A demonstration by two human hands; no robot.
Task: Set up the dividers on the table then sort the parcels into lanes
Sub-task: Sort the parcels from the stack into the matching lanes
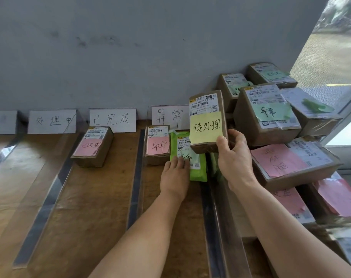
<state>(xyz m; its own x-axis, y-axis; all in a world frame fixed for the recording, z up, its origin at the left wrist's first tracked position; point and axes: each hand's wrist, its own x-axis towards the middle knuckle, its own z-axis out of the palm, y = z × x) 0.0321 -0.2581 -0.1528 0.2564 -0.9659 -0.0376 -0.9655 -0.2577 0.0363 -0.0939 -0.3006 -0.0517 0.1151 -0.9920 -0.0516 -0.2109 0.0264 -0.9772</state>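
Right grip (233, 155) clasps yellow-noted box (207, 121); left grip (175, 173) flat on green pouch (192, 157) in lane.

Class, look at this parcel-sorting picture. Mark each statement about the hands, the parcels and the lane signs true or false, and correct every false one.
1. The right hand holds a cardboard box with a yellow note raised above the table. True.
2. The left hand lifts the green pouch off the table. False: it rests flat on the pouch, which lies on the table.
3. A box with a pink note sits in front of the 已完成 sign. True.
4. The lane in front of the 处理中 sign holds two parcels. False: no parcel shows there.
5. The unsorted parcels are piled on the right. True.
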